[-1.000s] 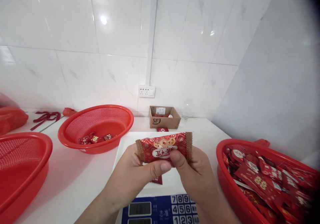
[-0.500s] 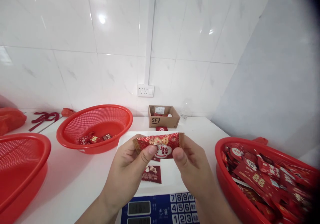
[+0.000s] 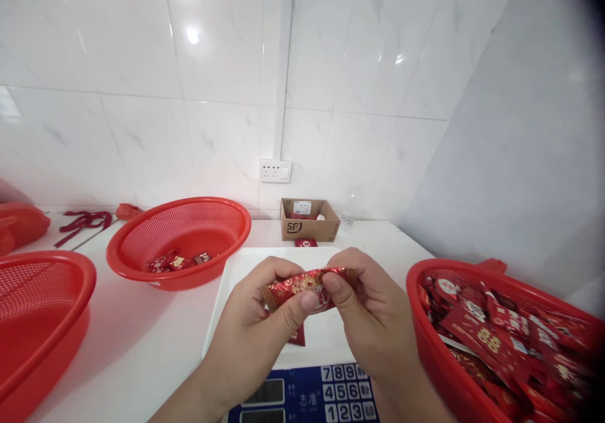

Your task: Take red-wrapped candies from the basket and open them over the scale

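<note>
A red and gold snack packet [image 3: 295,285] is held lengthwise over the white weighing pan. My left hand [image 3: 265,322] grips its left end, thumb across the front. The right end is pinched by my right hand [image 3: 363,303], whose thumb also presses on the front. Fingers behind the packet are hidden. Below lies another red packet [image 3: 297,336] on the scale pan [image 3: 326,342], mostly covered by my left hand. The blue scale panel [image 3: 307,398] with number keys and displays sits at the bottom, partly behind my wrists.
A red basket [image 3: 416,284] full of red packets stands at right. Another red basket [image 3: 243,221] at back left holds several packets; a third basket [image 3: 89,272] is cut off at the left edge. A cardboard box [image 3: 312,229] stands by the wall, with a small red packet [image 3: 305,243] before it.
The packet has been tilted back and squeezed narrower, so less of its printed front shows. Both thumbs have moved closer together, and my left hand now covers more of the packet on the pan.
</note>
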`<action>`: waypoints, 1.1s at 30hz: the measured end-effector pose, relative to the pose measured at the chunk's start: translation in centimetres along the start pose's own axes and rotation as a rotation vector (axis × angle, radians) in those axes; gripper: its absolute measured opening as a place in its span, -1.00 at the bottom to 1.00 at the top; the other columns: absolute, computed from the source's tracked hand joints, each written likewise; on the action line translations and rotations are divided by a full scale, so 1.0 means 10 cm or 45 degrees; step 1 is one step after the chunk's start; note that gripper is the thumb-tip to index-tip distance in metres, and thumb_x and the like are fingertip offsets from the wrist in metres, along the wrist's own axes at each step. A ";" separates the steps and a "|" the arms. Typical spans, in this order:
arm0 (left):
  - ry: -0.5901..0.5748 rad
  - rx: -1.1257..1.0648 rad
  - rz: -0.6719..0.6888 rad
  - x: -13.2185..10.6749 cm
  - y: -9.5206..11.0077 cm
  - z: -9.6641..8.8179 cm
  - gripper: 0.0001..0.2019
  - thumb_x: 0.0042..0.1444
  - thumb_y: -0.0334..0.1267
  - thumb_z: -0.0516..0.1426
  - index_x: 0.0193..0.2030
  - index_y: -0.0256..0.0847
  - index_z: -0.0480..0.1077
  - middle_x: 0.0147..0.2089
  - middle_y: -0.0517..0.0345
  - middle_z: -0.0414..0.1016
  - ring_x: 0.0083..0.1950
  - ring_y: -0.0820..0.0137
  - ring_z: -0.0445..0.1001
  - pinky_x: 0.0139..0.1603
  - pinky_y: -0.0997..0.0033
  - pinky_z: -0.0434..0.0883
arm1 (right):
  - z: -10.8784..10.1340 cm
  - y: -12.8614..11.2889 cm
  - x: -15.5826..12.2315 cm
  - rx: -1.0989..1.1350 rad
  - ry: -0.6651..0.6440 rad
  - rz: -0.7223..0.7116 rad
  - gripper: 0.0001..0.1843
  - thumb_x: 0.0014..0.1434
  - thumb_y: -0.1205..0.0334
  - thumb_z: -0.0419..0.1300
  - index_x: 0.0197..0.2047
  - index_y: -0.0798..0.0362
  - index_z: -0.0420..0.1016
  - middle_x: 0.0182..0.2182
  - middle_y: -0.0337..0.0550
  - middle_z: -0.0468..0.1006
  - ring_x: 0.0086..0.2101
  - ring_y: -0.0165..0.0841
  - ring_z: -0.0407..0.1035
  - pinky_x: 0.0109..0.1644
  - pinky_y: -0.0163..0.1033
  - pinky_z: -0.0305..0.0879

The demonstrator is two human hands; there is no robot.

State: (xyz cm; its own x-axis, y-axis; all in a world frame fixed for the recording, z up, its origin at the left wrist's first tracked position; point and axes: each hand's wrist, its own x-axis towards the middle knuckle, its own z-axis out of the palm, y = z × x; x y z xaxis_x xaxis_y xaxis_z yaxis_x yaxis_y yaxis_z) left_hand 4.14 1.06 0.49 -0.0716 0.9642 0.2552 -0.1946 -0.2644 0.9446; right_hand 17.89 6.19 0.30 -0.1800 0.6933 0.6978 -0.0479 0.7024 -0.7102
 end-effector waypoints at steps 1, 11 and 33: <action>0.020 0.036 0.034 0.00 0.00 -0.01 -0.76 0.12 -0.04 0.28 -0.31 -0.16 0.44 -0.41 0.26 0.41 -0.44 0.52 0.34 -0.45 0.60 0.37 | 0.00 0.00 0.00 0.011 -0.024 -0.004 -0.79 0.30 0.26 0.15 -0.41 0.01 0.35 -0.54 -0.37 0.33 -0.52 -0.46 0.20 -0.45 -0.37 0.15; 0.198 -0.038 0.120 0.00 -0.01 0.02 -0.75 0.14 -0.11 0.28 -0.43 -0.20 0.41 -0.54 0.32 0.38 -0.51 0.56 0.28 -0.50 0.63 0.30 | -0.02 0.02 0.03 0.176 -0.200 0.140 -0.75 0.27 -0.02 0.22 -0.27 -0.01 0.48 -0.42 -0.24 0.50 -0.42 -0.37 0.34 -0.33 -0.29 0.33; -0.059 -0.016 -0.103 0.03 0.03 0.02 -0.70 0.11 -0.10 0.29 -0.05 -0.16 0.54 -0.25 0.06 0.63 -0.32 0.27 0.59 -0.43 0.43 0.45 | 0.00 -0.01 0.04 0.040 -0.135 0.299 -0.60 0.25 -0.13 0.16 -0.40 0.03 0.40 -0.50 -0.25 0.44 -0.49 -0.39 0.28 -0.47 -0.33 0.23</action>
State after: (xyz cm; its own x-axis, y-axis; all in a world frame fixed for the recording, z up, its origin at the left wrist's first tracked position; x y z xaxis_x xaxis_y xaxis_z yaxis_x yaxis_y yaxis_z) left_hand 4.26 1.25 0.87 -0.0099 0.9822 0.1877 -0.2099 -0.1856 0.9599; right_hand 17.81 6.39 0.69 -0.2919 0.8147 0.5011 -0.0226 0.5179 -0.8551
